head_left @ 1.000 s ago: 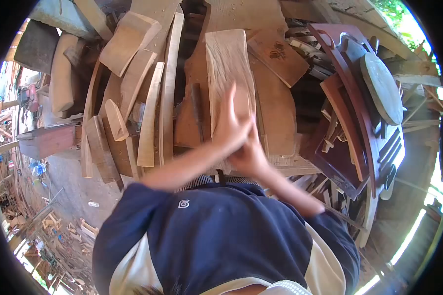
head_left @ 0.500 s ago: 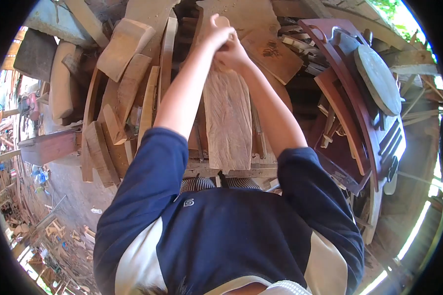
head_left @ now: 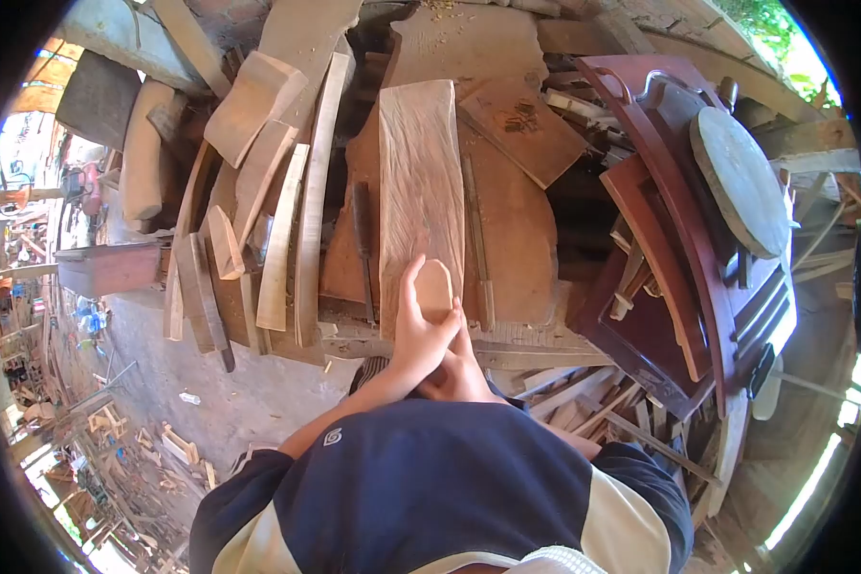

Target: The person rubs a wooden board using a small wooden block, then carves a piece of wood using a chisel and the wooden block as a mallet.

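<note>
A pale wooden piece with a rounded end (head_left: 433, 289) is held between my two hands, over the near end of a long wavy-grained board (head_left: 419, 163). My left hand (head_left: 421, 335) wraps its left side, fingers closed, one digit stretched along its edge. My right hand (head_left: 461, 368) is closed on its right and lower side, partly hidden behind the left hand. The lower part of the piece is covered by my hands. Left of the board lies a dark-handled chisel-like tool (head_left: 362, 220); a thin rod-like tool (head_left: 478, 239) lies along its right.
The board rests on a broad rough slab (head_left: 531, 277). Several curved wood pieces (head_left: 282, 220) are stacked at left. At right stand dark red wooden parts (head_left: 674, 163) and a round disc (head_left: 735, 182). Scrap wood (head_left: 584, 397) lies below the bench at right.
Both hands have drawn back from the far end of the board to its near end, close to my body, still holding the rounded wooden piece. The view has shifted slightly.
</note>
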`<state>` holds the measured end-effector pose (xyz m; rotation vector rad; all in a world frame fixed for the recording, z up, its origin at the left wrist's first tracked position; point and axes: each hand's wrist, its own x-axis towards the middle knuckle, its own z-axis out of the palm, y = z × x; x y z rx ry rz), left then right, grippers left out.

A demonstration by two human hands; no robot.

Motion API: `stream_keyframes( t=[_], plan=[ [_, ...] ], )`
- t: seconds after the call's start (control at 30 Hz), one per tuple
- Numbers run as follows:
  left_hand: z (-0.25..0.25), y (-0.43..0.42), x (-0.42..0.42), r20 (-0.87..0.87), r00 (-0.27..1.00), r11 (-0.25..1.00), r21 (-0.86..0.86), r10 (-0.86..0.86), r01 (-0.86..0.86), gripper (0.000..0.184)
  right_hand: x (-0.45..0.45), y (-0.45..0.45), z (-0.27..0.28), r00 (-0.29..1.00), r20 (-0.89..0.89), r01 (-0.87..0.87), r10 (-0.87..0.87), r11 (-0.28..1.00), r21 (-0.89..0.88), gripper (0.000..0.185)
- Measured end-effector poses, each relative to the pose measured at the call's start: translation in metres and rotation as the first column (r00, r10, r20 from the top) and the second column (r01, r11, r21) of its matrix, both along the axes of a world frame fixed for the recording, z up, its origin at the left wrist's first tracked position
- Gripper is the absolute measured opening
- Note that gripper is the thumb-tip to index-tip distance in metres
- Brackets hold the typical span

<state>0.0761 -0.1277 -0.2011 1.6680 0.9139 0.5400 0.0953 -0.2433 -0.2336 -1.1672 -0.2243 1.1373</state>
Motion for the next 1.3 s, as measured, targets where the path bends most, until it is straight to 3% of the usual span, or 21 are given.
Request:
stream_keyframes(
  t=[0.07,0.1,0.13,0.23,0.27,0.37,0.43,0.5,0.57,0.7,0.73,0.8,0.87,0.9,0.97,1.03,1.1,1.17,1.2,1.23,1.3],
  plan=[
    [0.004,0.006,0.003,-0.026,1.000,0.999,-0.042,0.018,-0.019,0.080,0.015,0.005,0.008,0.987,0.160,0.003,0.001,1.000,-0.025,0.064],
    [-0.001,0.020,0.012,0.028,0.999,0.998,-0.048,0.030,-0.029,0.079,0.034,0.020,0.017,0.813,0.572,-0.129,0.108,0.992,-0.004,0.065],
    [-0.008,0.038,0.023,0.083,0.996,0.998,-0.051,0.039,-0.035,0.078,0.052,0.043,0.023,0.467,0.871,-0.249,0.155,0.968,-0.039,0.066],
    [-0.029,0.132,0.090,0.133,0.988,0.987,-0.153,0.079,-0.058,0.079,0.108,0.141,-0.013,0.600,0.793,-0.236,0.103,0.970,0.052,0.059],
    [-0.032,0.172,0.116,0.085,0.995,0.990,-0.137,0.055,-0.043,0.082,0.133,0.181,-0.020,0.509,0.847,-0.207,0.153,0.977,-0.052,0.054],
    [-0.038,0.268,0.187,-0.030,1.000,0.999,-0.052,0.002,-0.004,0.090,0.197,0.268,-0.011,0.698,0.685,-0.155,0.208,0.978,-0.139,0.051],
    [-0.066,0.312,0.217,-0.060,0.998,0.998,0.062,-0.004,0.008,0.089,0.210,0.294,-0.016,0.483,0.861,0.024,0.159,0.980,-0.195,0.048],
    [-0.044,0.299,0.211,-0.073,0.997,0.998,0.049,-0.026,0.030,0.085,0.205,0.298,-0.023,0.532,0.842,0.088,0.088,0.983,-0.158,0.053],
    [-0.033,0.274,0.190,-0.102,0.994,0.998,-0.041,-0.042,0.038,0.084,0.191,0.278,-0.029,0.739,0.662,-0.067,0.125,0.991,-0.112,0.051],
    [-0.048,0.178,0.102,0.007,0.993,0.990,0.078,-0.120,0.119,0.080,0.102,0.171,0.007,0.564,0.823,-0.046,0.075,0.997,-0.059,0.053],
    [-0.016,0.141,0.074,0.075,0.989,0.981,-0.138,-0.127,0.137,0.079,0.083,0.139,0.005,0.511,0.840,-0.184,0.182,0.978,-0.100,0.060],
    [-0.023,0.087,0.029,0.067,0.988,0.990,0.050,-0.136,0.133,0.078,0.042,0.083,0.018,0.500,0.825,-0.188,0.264,0.963,-0.194,0.067],
    [-0.014,0.054,0.002,0.119,0.988,0.991,-0.079,-0.098,0.108,0.075,0.012,0.053,0.026,0.730,0.676,-0.105,0.104,0.994,-0.040,0.066],
    [-0.004,0.047,-0.002,0.113,0.989,0.990,-0.094,-0.094,0.105,0.075,0.000,0.050,0.028,1.000,0.030,-0.004,0.004,1.000,-0.001,0.064],
    [-0.002,0.054,0.005,0.086,0.990,0.991,-0.067,-0.114,0.119,0.076,0.018,0.052,0.032,0.638,0.749,-0.171,0.181,0.981,-0.091,0.064],
    [-0.020,0.082,0.028,0.044,0.990,0.991,0.021,-0.135,0.134,0.081,0.041,0.076,0.018,0.536,0.819,-0.174,0.203,0.976,-0.128,0.063],
    [-0.023,0.128,0.074,0.090,0.996,0.986,-0.163,-0.019,0.034,0.084,0.089,0.133,0.012,0.414,0.903,-0.209,0.119,0.977,-0.033,0.060],
    [-0.040,0.194,0.129,0.034,0.999,0.985,-0.171,-0.020,0.026,0.086,0.142,0.192,-0.004,0.432,0.896,-0.197,0.104,0.980,-0.018,0.054],
    [-0.054,0.227,0.159,-0.051,0.999,1.000,0.019,0.018,-0.017,0.092,0.167,0.220,-0.006,0.499,0.860,-0.165,0.106,0.986,-0.025,0.047],
    [-0.048,0.256,0.184,-0.125,0.992,0.989,-0.146,0.001,-0.019,0.097,0.188,0.244,-0.007,0.561,0.821,-0.132,0.105,0.991,-0.037,0.041],
    [-0.052,0.294,0.217,-0.034,0.999,1.000,-0.015,-0.025,0.025,0.101,0.214,0.276,-0.006,0.435,0.898,0.019,0.069,0.996,-0.085,0.031]
  ],
)
